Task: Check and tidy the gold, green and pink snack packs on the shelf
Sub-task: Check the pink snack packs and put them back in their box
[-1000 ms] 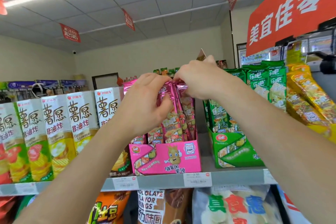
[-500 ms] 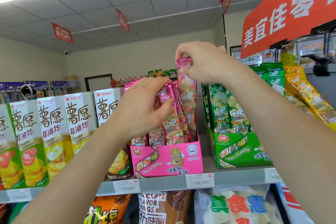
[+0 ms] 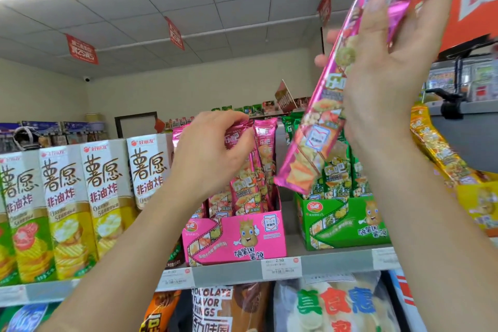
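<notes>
A pink pack (image 3: 320, 116) is held tilted, high above and right of the pink box (image 3: 234, 234), gripped by the curled fingers of the right hand (image 3: 388, 67). The standing packs (image 3: 265, 153) in that box are pinched at their tops by the left hand (image 3: 210, 153).

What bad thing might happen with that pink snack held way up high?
The raised pink pack is held only by its upper part in the right hand, so it might slip and fall. Its lower end hangs just in front of the green packs and could knock them crooked. The left hand grips the pink packs in the box; a hard tug might tip the pink box.
</notes>
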`<control>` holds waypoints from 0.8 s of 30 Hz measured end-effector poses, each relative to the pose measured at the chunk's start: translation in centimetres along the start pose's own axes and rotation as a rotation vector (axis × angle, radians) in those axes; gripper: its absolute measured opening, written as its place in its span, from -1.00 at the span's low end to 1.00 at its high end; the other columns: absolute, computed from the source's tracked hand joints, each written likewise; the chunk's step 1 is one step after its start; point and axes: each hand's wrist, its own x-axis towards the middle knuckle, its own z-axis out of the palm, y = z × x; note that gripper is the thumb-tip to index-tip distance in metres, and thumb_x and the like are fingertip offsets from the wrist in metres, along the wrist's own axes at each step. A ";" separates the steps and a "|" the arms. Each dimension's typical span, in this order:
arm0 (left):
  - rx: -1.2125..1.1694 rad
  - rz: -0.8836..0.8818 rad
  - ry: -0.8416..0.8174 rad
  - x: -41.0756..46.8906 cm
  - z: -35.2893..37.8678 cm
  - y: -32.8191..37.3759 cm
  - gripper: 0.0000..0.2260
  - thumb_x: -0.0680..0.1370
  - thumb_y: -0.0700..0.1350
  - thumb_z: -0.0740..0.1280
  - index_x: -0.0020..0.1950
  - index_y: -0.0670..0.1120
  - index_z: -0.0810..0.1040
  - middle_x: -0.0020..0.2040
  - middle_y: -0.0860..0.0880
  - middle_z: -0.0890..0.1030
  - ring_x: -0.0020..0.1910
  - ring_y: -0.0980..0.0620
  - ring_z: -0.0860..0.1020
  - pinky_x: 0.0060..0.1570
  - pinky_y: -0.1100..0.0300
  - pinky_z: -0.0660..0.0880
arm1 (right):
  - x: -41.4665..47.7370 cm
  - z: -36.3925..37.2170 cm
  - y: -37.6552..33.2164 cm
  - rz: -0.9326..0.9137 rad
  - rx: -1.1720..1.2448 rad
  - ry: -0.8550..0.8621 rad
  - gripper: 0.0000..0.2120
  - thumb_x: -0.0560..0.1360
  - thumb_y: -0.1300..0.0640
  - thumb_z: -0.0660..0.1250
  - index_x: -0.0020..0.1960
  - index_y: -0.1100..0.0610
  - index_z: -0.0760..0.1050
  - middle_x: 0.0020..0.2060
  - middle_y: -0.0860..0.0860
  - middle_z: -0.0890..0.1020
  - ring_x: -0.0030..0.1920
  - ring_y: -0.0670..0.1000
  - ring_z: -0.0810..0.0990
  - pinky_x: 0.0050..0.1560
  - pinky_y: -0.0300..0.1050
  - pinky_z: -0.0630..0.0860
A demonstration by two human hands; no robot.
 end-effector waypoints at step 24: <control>-0.884 -0.485 0.147 -10.4 3.2 11.7 -0.87 0.49 -0.03 0.42 -0.10 -0.05 0.72 -0.23 -0.07 0.69 -0.24 0.05 0.62 -0.23 -0.12 0.62 | -12.3 -11.7 -1.4 0.616 0.027 -0.657 -0.69 0.53 -0.06 0.34 0.27 -0.22 0.52 0.15 -0.17 0.62 0.15 -0.18 0.61 0.03 -0.33 0.52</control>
